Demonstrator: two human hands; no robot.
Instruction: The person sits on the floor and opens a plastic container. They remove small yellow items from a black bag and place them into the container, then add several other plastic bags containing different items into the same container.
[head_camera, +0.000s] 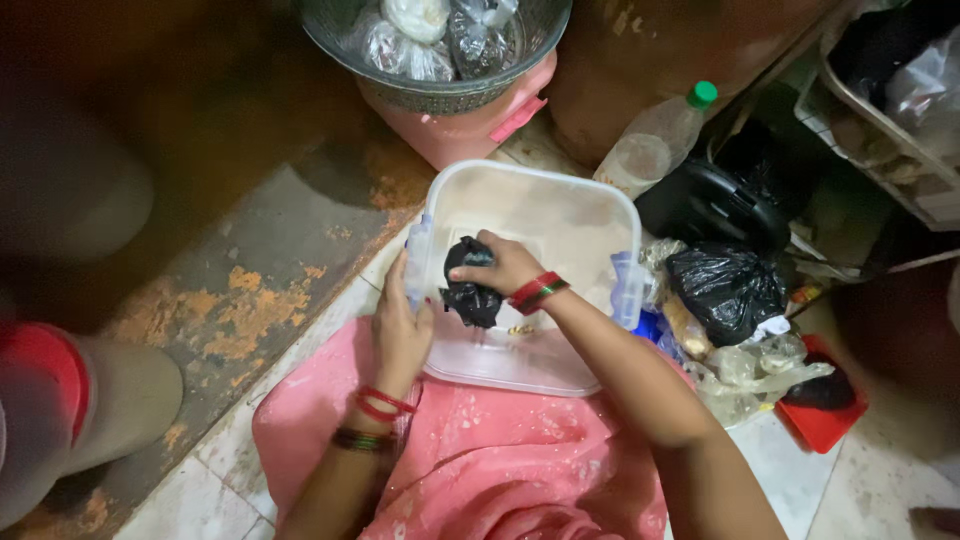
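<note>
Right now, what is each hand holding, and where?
Right hand grips the crumpled black cloth at its top; left hand holds the clear plastic box by its side.

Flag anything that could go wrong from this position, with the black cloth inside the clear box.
1. The left hand alone steadies the clear plastic box by one side, and part of it seems to rest on the pink fabric; pressing could tip it.
2. The plastic bottle and black bag crowd the far edge; a shove may knock them.
3. The right hand grips the black cloth loosely bunched, so it may slip.
</note>
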